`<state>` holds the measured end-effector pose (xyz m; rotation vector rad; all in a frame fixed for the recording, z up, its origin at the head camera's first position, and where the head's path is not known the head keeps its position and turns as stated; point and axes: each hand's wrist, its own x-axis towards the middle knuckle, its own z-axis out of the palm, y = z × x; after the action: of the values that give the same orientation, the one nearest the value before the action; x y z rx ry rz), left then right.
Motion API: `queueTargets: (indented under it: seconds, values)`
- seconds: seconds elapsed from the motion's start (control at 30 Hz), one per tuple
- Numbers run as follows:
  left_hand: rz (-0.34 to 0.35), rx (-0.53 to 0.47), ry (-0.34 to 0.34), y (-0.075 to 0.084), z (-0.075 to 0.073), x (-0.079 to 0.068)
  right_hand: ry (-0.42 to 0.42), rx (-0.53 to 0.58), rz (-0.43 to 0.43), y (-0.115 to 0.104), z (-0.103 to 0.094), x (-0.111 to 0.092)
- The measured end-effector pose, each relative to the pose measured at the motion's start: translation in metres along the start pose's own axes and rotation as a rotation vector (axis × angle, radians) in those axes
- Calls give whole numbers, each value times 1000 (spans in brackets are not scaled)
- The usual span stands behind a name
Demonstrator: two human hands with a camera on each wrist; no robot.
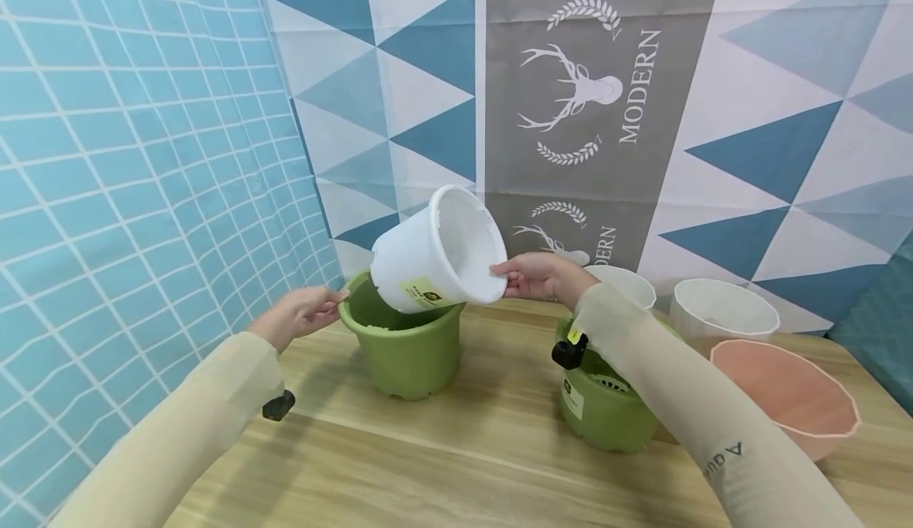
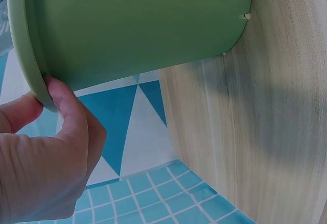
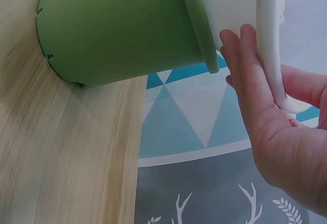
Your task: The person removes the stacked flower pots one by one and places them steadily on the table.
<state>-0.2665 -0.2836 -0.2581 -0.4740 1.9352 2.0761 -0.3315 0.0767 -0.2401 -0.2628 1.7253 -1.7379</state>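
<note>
A white plastic flowerpot (image 1: 410,262) is tilted over the mouth of a green flowerpot (image 1: 410,357), its open end facing right and up. My right hand (image 1: 536,276) grips the white pot's rim, thumb inside and fingers along the outer wall, as the right wrist view also shows. The green pot stands on the wooden table, and my left hand (image 1: 303,312) pinches its rim at the left. In the left wrist view the thumb and curled fingers (image 2: 66,111) close on that rim. Something pale shows inside the green pot, partly hidden by the white one.
A second green flowerpot (image 1: 606,417) stands under my right forearm. To its right are a salmon-pink pot (image 1: 785,389) and a white pot (image 1: 723,310), with another white pot (image 1: 628,284) behind my sleeve. Patterned cloth (image 1: 421,60) hangs behind the table, blue checked cloth (image 1: 128,155) at the left.
</note>
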Motion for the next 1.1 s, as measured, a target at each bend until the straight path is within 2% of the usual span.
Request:
queueTargets:
  seconds: [0.4, 0.57, 0.73, 0.87, 1.1]
  values:
    - [15, -29, -40, 5, 5, 2, 43, 60, -6, 2, -11, -8]
    - [18, -3, -44, 2, 1, 0, 57, 128, 2, 4, -14, -11]
    - [12, 17, -47, -2, -2, -1, 56, 150, 12, 6, -17, -12]
    - [18, 19, -51, -2, -3, 0, 49, 140, 10, 6, -22, -13]
    - [19, 15, -63, -2, -5, 1, 36, 56, -10, 4, -28, -11]
